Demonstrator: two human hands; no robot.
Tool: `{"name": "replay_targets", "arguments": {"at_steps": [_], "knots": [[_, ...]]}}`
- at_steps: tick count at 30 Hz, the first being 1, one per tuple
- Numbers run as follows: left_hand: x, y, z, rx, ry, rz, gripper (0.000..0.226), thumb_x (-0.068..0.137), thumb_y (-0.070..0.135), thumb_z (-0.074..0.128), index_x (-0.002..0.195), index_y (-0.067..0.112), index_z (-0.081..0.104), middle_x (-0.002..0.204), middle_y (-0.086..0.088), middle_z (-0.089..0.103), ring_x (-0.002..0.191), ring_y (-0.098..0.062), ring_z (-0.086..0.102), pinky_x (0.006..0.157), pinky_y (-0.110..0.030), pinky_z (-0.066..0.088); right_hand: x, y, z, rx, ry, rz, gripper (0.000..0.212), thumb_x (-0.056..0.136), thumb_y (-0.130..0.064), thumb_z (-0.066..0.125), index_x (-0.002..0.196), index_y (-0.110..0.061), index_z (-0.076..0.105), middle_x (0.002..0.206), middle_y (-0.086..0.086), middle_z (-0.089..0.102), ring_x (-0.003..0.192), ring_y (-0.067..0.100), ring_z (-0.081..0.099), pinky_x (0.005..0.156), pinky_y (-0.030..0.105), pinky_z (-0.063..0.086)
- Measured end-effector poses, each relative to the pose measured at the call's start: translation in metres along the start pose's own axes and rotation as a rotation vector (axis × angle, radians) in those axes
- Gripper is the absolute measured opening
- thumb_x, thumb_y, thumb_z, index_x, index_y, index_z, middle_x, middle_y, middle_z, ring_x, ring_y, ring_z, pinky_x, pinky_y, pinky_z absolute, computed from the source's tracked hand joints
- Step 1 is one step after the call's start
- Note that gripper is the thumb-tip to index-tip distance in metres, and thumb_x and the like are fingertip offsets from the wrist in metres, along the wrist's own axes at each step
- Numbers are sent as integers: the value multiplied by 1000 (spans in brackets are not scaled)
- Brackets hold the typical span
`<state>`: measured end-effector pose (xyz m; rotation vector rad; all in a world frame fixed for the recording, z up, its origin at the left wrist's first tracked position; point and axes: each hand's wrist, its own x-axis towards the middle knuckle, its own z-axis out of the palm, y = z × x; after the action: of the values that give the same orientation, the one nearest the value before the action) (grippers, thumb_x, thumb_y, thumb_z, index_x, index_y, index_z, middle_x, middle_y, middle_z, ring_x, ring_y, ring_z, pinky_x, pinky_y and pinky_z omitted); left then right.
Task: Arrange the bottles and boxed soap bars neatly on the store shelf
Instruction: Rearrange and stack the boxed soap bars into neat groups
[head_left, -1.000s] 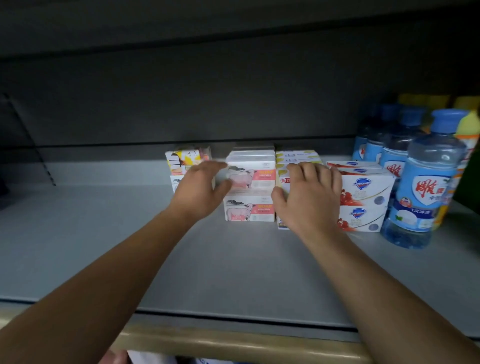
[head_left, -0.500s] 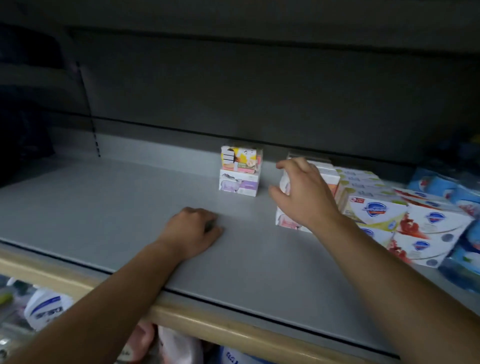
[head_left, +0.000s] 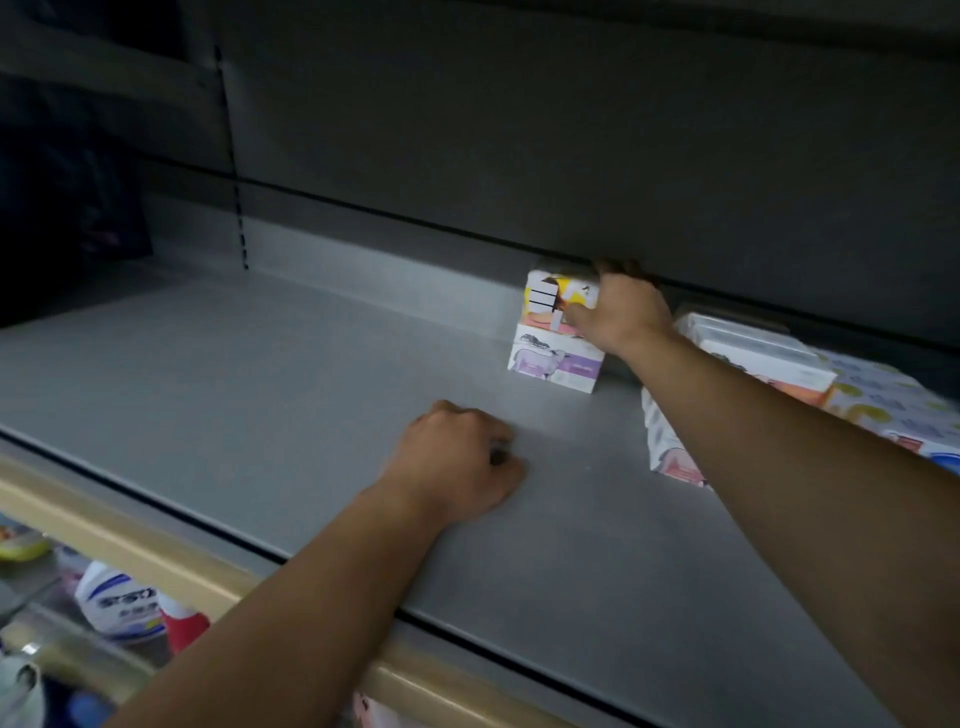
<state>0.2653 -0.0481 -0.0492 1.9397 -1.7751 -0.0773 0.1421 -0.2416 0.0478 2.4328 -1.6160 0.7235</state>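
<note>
Your left hand (head_left: 457, 462) rests on the grey shelf (head_left: 260, 395), fingers curled, holding nothing. Far centre: two stacked soap boxes; your right hand (head_left: 621, 312) grips the top box (head_left: 553, 301) above the purple box (head_left: 556, 364). More soap boxes (head_left: 753, 353) sit right.

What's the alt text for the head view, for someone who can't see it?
The right hand grips the top yellow-and-white soap box of a two-box stack at the back of a grey shelf; the lower box is white and purple. The left hand rests curled on the shelf, and more soap boxes lie to the right.
</note>
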Motion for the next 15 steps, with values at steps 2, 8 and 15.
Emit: {"name": "replay_targets", "arguments": {"at_steps": [2, 8, 15], "knots": [[1, -1, 1, -15, -2, -4, 46, 77, 52, 47, 107, 24, 68, 109, 2, 70, 116, -24, 51, 94, -31, 47, 6, 0, 7, -28, -9, 30, 44, 89, -49, 62, 120, -19, 58, 121, 12, 62, 107, 38, 60, 83, 37, 48], [2, -2, 2, -52, 34, -27, 39, 85, 46, 60, 120, 29, 64, 114, 3, 69, 119, -23, 49, 96, -30, 45, -11, -8, 1, 14, 139, -20, 38, 87, -36, 68, 121, -20, 60, 118, 11, 64, 109, 37, 59, 86, 39, 49], [3, -4, -6, -354, 234, -59, 67, 79, 41, 72, 137, 21, 46, 124, 0, 58, 104, -20, 60, 88, -26, 46, -85, -2, -37, 240, 121, -190, 39, 84, -26, 70, 119, -15, 58, 121, 6, 61, 110, 28, 55, 81, 28, 36]]}}
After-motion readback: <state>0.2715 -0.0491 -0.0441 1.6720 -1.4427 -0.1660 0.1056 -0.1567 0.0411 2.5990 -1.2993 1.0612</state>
